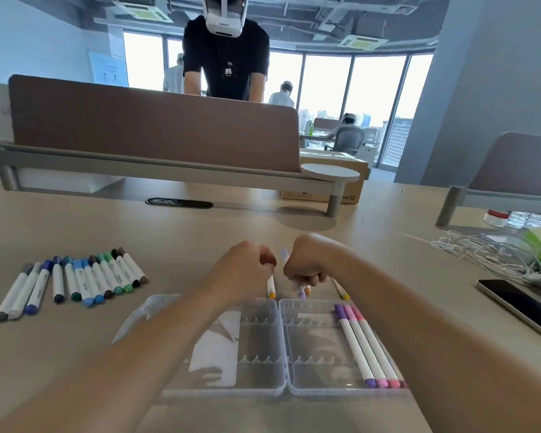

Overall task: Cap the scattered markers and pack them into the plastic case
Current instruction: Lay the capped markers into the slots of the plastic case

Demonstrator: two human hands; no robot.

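An open clear plastic case [281,345] lies in front of me. Three capped markers [367,343], purple and pink, lie in its right half. My left hand [242,267] grips a white marker with an orange-yellow end [271,287] just beyond the case. My right hand [305,260] holds a white marker with a lilac end [300,292]; its other end sticks up between my hands. An orange-ended marker and a yellow-ended marker [341,292] lie by my right hand. A row of several capped markers [75,282], grey, blue, green and brown, lies at the left.
A dark phone [519,304] lies at the right edge. White cables [487,254] and a green packet sit behind it. A brown desk divider [153,126] on a grey rail runs across the back, with a person standing beyond it.
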